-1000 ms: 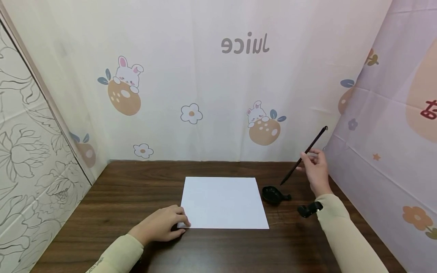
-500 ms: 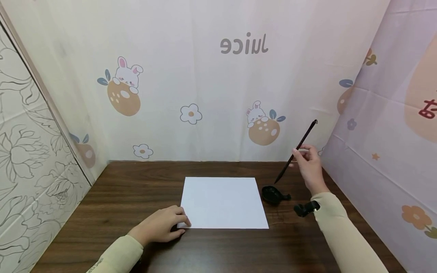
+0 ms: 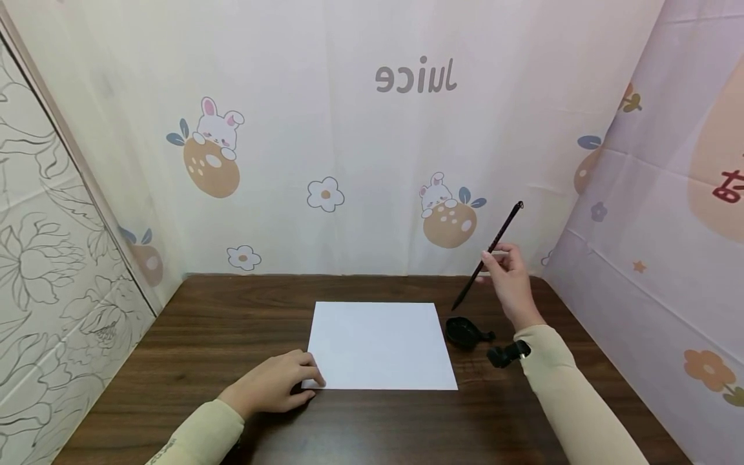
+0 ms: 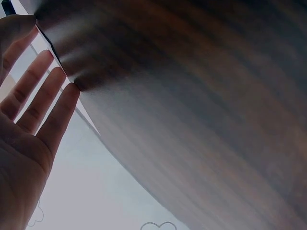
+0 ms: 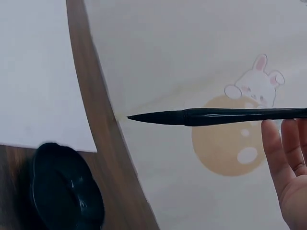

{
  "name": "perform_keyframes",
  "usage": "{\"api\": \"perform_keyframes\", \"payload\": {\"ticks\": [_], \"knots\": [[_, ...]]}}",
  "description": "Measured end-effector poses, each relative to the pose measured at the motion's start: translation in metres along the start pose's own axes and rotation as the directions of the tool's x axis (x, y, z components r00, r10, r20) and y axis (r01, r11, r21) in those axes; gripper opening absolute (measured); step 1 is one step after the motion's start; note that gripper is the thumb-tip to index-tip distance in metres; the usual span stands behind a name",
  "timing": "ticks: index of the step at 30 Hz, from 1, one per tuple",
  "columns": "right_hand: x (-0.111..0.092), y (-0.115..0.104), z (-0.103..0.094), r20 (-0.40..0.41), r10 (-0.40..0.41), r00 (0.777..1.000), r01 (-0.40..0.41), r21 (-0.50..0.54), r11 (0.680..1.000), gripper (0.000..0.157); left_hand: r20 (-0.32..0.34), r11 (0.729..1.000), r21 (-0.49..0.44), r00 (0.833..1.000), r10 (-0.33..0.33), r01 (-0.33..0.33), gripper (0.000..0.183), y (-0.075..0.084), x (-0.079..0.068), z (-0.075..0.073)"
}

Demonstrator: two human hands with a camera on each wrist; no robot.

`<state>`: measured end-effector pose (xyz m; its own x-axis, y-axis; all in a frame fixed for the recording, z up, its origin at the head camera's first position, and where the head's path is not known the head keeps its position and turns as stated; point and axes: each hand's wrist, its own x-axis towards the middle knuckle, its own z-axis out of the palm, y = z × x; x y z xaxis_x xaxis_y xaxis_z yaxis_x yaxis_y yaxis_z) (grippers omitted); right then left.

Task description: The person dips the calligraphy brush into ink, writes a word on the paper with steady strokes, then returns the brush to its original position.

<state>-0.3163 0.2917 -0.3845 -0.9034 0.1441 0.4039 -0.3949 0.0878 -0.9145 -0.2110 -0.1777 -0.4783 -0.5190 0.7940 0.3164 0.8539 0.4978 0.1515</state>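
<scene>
A white sheet of paper (image 3: 380,345) lies flat on the dark wooden table. My left hand (image 3: 279,381) rests at its near left corner, fingertips on the paper's edge; the left wrist view shows these fingers (image 4: 57,115) spread and fairly straight. Raised at the right, my right hand (image 3: 508,278) pinches a black writing brush (image 3: 487,256) partway along its handle. The brush slants, with its dark pointed tip (image 5: 156,118) down to the left. Below the tip, a small black ink dish (image 3: 463,331) with a short handle stands beside the paper's right edge.
Brown wood of the table (image 3: 221,323) extends left of the paper and in front of it. A printed curtain (image 3: 349,142) with rabbits and flowers hangs along the back edge, and another cloth (image 3: 651,258) hangs at the right. Both forearms wear pale sleeves (image 3: 572,394).
My right hand has moved left with the brush, bringing its tip from above the dish's handle side to near the paper's right edge. My left hand and the paper have stayed put.
</scene>
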Motion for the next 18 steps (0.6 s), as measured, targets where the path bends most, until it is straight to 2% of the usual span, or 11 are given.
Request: {"api": "perform_keyframes", "payload": {"ticks": [4, 11, 18], "knots": [[0.001, 0.001, 0.011, 0.011, 0.009, 1.000, -0.009, 0.019, 1.000, 0.031, 0.004, 1.000, -0.007, 1.000, -0.006, 0.006, 0.014, 0.000, 0.000, 0.000], [0.003, 0.001, 0.033, 0.047, 0.015, 0.999, -0.015, 0.001, 1.000, 0.044, 0.015, 0.999, -0.029, 1.000, -0.015, 0.015, 0.014, 0.000, -0.001, -0.001], [0.001, 0.003, 0.060, 0.090, -0.003, 0.996, 0.002, 0.012, 1.000, 0.029, 0.025, 0.999, -0.045, 0.999, -0.026, 0.027, 0.015, 0.000, -0.002, -0.002]]}}
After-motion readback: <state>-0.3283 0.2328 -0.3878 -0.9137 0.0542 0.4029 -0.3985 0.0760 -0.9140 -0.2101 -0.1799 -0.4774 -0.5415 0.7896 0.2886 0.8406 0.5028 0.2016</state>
